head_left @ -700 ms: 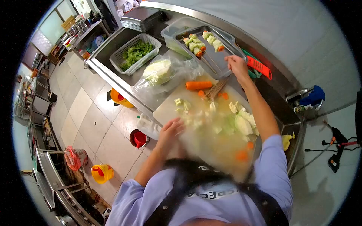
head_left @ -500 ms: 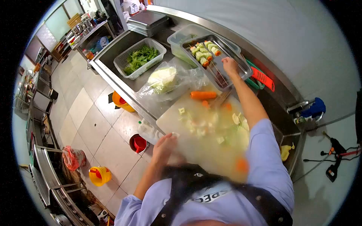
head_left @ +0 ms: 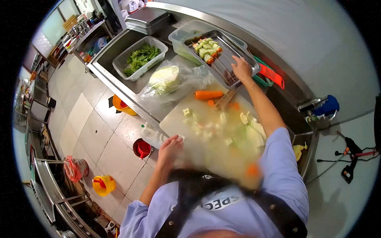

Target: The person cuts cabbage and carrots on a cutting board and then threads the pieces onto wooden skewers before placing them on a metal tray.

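Note:
My right hand (head_left: 242, 70) is over the right part of a metal tray (head_left: 223, 77), fingers apart and nothing visible in them. In that tray lie several vegetable skewers (head_left: 207, 49) with green chunks and orange carrot ends, side by side. My left hand (head_left: 170, 150) is at the near-left edge of the white cutting board (head_left: 170, 122). Its fingers are curled together near a small pale piece, too blurred to name. On the board are a carrot (head_left: 208, 95), a bundle of wooden skewers (head_left: 227, 99), carrot slices and cut cabbage pieces (head_left: 254, 131). The nearer part of the view is hazy.
A half cabbage (head_left: 164, 78) rests on a plastic bag beside a white basket (head_left: 116, 63) of leafy greens. The tray sits on a clear plastic tub (head_left: 178, 43). A red-orange grater (head_left: 274, 76) lies right of it. Yellow buckets (head_left: 104, 186) stand on the floor.
My right hand has drawn back slightly from the skewers, its fingers spreading. The skewer that lay apart now lies against the others. The whole view has shifted a little.

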Demonstrator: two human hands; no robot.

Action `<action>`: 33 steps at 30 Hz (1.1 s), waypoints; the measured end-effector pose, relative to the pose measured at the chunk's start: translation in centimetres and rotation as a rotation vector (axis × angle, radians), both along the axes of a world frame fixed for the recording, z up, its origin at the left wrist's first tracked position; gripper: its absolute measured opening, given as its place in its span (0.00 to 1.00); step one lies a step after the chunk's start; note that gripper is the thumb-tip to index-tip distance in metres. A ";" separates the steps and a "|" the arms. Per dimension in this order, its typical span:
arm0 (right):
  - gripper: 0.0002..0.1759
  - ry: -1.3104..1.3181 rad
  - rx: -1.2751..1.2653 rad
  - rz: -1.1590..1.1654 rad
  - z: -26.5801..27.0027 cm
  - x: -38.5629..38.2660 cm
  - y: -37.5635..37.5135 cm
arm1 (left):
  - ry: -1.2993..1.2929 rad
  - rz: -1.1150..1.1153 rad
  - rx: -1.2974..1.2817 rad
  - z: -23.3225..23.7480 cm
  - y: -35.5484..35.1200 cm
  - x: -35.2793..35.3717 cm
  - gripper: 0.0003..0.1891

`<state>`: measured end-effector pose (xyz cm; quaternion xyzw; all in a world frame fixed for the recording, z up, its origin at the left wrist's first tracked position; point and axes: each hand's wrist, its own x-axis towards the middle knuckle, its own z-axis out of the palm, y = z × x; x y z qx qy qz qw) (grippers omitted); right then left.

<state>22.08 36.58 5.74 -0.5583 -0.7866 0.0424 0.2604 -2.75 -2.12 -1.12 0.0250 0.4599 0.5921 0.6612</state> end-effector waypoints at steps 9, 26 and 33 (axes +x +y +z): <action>0.23 0.262 0.058 0.040 1.3 6.6 -11.8 | -0.077 -0.138 0.083 -1.3 0.8 1.6 0.14; 0.17 0.258 -0.369 -0.619 -5.5 24.0 -46.9 | 0.358 -0.564 0.086 -1.2 4.4 11.1 0.14; 0.18 0.265 -0.348 -0.605 -7.3 24.9 -52.0 | 1.159 -0.578 0.471 -2.9 10.0 14.9 0.18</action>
